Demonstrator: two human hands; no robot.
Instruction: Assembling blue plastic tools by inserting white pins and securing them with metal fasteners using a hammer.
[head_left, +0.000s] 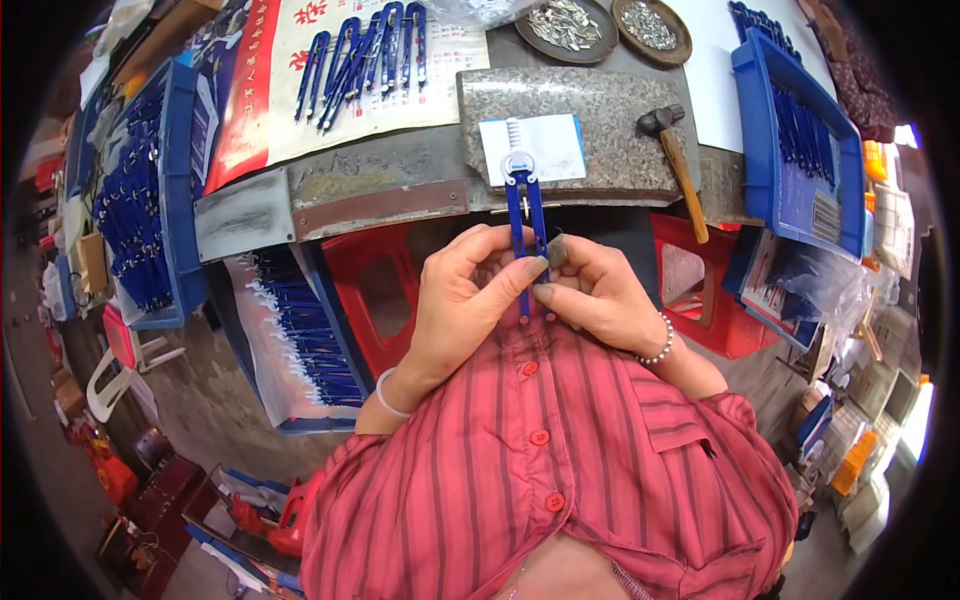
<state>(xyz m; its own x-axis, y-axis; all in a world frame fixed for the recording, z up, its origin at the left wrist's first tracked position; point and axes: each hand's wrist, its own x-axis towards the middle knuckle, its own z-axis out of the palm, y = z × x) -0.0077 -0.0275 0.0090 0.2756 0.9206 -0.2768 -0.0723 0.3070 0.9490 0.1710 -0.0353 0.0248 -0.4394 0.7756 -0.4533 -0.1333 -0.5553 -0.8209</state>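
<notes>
Both hands hold a pair of blue spring dividers (pixel 516 205), hinged end away from me and legs pointing toward my chest. A silver ring joint and a thin crosswise screw show on the tool. My left hand (pixel 455 285) is closed around the left leg, its thumb laid over the middle. On the other leg, my right hand (pixel 602 290) pinches with thumb and finger. A small grey-green piece (pixel 556 250) sits at my right fingers; its kind is unclear. Beneath the ring end lies white paper (pixel 555 140) on a speckled stone slab (pixel 620 100).
A wooden-handled hammer (pixel 683 175) rests over the slab's right edge. Two round dishes of small metal parts (pixel 567 25) stand behind it. Several blue dividers (pixel 365 60) lie on a printed sheet. Blue crates (pixel 178 200) (pixel 845 190) flank the bench; a red stool (pixel 370 270) is underneath.
</notes>
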